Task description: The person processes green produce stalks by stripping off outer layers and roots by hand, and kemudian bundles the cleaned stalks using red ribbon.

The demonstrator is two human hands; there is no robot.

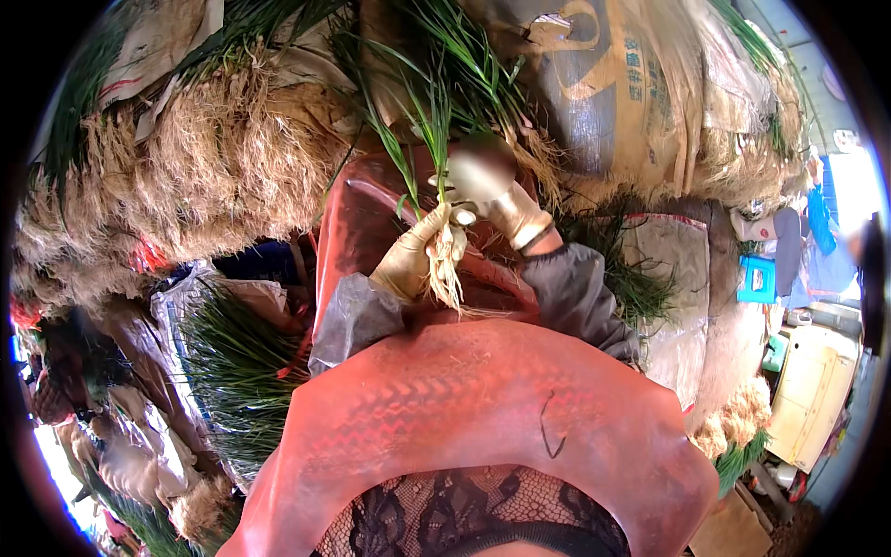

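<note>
A small bunch of green garlic (445, 243), leaves up and pale roots hanging down, stands upright before my chest. My left hand (408, 255), in a cream glove, is closed around its lower stems. My right hand (506, 209), gloved too, is beside the bunch at the stems just above the left. A smeared patch hides most of its fingers, so their grip cannot be made out. Behind the right hand lie more loose green garlic plants (531, 130), with long leaves and stringy roots. A red-orange apron (483, 371) covers my front.
A thick stack of rooted plants (223, 158) spreads at the far left, roots facing me. Wrapped sacking (640, 102) with another root pile stands far right. Cut greens (237, 371) lie left of me. A blue stool (756, 278) and a cream-coloured box (814, 395) are at right.
</note>
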